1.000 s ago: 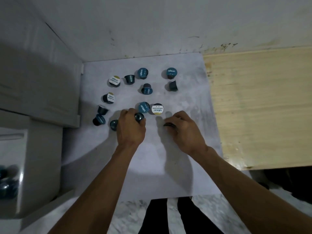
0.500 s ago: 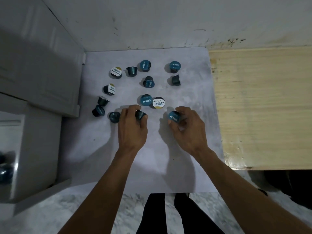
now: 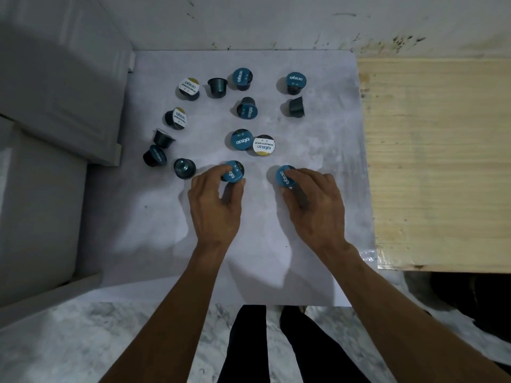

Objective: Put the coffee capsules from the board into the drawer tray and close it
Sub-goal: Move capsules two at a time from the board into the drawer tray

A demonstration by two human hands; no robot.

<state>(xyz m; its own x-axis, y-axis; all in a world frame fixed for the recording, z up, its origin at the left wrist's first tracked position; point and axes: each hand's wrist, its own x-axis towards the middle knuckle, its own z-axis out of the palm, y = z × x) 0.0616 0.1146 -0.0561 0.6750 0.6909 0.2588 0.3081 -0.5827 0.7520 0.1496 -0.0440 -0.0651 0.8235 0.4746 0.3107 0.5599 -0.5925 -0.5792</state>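
Several dark coffee capsules with blue or white lids lie scattered on a pale grey board. My left hand grips one blue-lidded capsule between thumb and fingers. My right hand holds another blue-lidded capsule, its lid tilted toward me. Just beyond my hands a blue-lidded capsule touches a white-lidded capsule. An upturned capsule sits just left of my left hand. The drawer tray is out of the frame.
A white cabinet rises along the left side, its corner close to the leftmost capsules. A light wooden board borders the grey board on the right. A wall closes off the back. Marble floor and my legs show below.
Both hands have lifted their capsules off the board and turned the blue lids up toward me. The view has shifted, and the drawer tray at the left edge has left the frame.
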